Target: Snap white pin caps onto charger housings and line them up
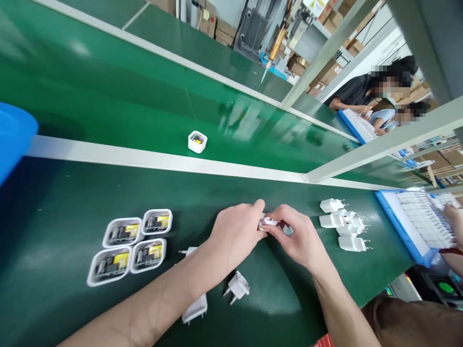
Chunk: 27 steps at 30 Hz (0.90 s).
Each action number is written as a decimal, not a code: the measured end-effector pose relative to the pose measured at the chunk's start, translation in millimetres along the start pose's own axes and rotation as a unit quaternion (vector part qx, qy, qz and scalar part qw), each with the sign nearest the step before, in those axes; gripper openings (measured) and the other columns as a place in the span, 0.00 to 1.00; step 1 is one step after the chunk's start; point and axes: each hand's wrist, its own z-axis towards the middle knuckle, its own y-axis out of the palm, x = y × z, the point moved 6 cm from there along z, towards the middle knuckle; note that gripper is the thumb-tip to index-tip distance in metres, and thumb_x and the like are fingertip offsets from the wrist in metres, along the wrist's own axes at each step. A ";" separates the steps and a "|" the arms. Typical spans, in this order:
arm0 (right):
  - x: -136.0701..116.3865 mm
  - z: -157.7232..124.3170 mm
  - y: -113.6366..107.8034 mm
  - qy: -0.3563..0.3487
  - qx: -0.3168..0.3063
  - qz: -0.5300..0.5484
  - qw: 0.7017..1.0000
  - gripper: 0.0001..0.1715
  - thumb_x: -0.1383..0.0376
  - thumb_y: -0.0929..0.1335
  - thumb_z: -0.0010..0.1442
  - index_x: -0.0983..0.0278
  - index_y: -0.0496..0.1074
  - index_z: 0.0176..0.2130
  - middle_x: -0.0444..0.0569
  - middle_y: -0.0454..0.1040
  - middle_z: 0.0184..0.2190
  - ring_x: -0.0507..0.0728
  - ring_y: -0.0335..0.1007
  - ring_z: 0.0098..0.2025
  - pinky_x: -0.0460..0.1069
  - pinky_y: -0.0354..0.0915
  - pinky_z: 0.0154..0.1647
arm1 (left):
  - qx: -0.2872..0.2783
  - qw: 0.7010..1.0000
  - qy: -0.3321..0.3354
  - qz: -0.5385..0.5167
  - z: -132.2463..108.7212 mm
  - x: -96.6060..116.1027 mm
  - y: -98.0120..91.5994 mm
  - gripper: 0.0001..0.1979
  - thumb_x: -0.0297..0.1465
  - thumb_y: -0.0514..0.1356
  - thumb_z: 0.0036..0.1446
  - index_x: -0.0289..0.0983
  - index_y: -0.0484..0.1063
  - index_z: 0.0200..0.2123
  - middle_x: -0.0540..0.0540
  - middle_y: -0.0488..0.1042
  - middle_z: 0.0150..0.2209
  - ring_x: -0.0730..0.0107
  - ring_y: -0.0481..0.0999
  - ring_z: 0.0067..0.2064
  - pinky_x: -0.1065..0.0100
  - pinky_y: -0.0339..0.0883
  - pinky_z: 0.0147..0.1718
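Over the green table my left hand and my right hand meet, both closed on a small white plug piece. Fingers cover most of it. Just below them lies a loose white two-pin plug cover, pins pointing down-left. More white plug parts are partly hidden under my left forearm. Left of that arm stand several open white charger housings with black and yellow circuit parts inside. To the right of my right hand, several white chargers lie grouped, pins facing right.
Behind a pale metal rail, one open white housing sits on the green belt. A blue bin is at left. A blue tray of white plugs stands at right, near another person's hand. Metal posts rise at right.
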 end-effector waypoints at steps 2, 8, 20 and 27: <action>0.7 -2.8 1.5 0.016 0.030 0.003 0.999 0.09 0.59 0.69 0.69 0.61 0.72 0.38 0.45 0.74 0.32 0.54 0.66 0.31 0.48 0.62 0.32 | -0.024 0.999 -0.015 0.016 -1.5 3.1 -1.6 0.10 0.37 0.63 0.63 0.41 0.66 0.42 0.48 0.79 0.37 0.58 0.81 0.38 0.66 0.58 0.27; 50.3 -15.6 -32.4 0.127 0.092 -0.053 0.986 0.27 0.42 0.67 0.65 0.63 0.73 0.37 0.46 0.72 0.27 0.56 0.66 0.28 0.50 0.61 0.31 | -0.058 0.995 -0.015 0.079 -10.3 36.8 -34.1 0.26 0.38 0.67 0.60 0.34 0.64 0.56 0.37 0.77 0.50 0.50 0.79 0.51 0.61 0.71 0.41; -45.9 -62.6 -3.9 -0.028 -0.016 -0.102 0.994 0.25 0.50 0.66 0.70 0.57 0.66 0.61 0.51 0.71 0.44 0.57 0.71 0.40 0.50 0.71 0.42 | 0.012 0.971 -0.095 0.219 57.2 -57.6 -121.4 0.18 0.32 0.56 0.66 0.41 0.68 0.59 0.37 0.71 0.56 0.52 0.74 0.55 0.58 0.68 0.53; -60.9 -39.1 49.7 -0.158 -0.160 -0.054 0.973 0.13 0.61 0.65 0.72 0.60 0.73 0.54 0.54 0.69 0.50 0.57 0.72 0.45 0.53 0.73 0.48 | 0.039 0.967 -0.037 0.248 60.7 -37.8 -104.1 0.18 0.26 0.48 0.67 0.38 0.64 0.58 0.34 0.70 0.53 0.52 0.78 0.49 0.58 0.71 0.44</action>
